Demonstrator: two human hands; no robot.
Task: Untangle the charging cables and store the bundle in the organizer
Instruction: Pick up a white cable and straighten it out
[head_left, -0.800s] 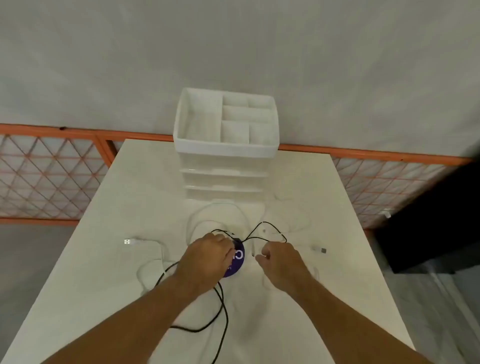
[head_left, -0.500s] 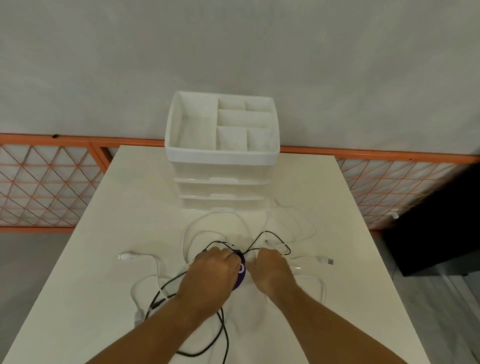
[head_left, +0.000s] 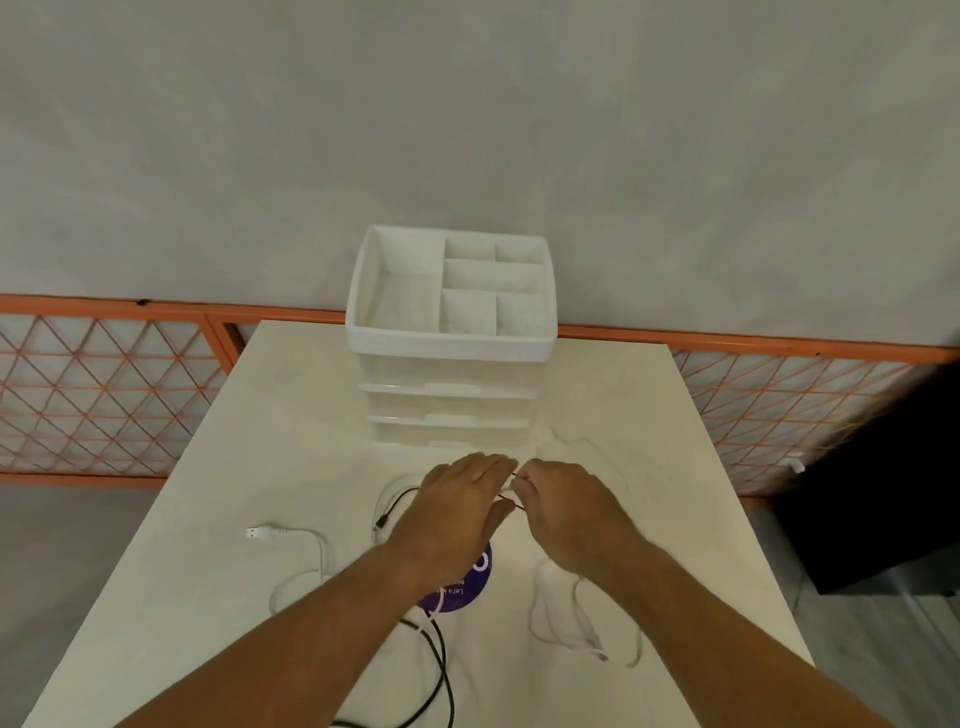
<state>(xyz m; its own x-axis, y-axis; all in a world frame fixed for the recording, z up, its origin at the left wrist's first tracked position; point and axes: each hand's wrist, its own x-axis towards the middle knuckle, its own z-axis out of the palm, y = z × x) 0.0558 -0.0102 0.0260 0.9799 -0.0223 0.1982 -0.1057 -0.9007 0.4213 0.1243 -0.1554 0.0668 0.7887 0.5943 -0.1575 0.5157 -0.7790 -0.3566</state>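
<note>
Both hands have moved off the purple disc (head_left: 465, 582) and up toward 12 o'clock. The right hand (head_left: 569, 514) now pinches a loop of the black cable (head_left: 445, 675) in its curled fingers (head_left: 527, 480). The left hand (head_left: 457, 514) has straight fingers; I cannot tell if it holds anything. So the untangling has started, I think. The white cable (head_left: 270, 532) lies loose at 9 o'clock. The organizer (head_left: 452, 343) waits at 12 o'clock on the pale table (head_left: 291, 415). Behind it are an orange fence (head_left: 104, 395) and a grey wall (head_left: 467, 104).
</note>
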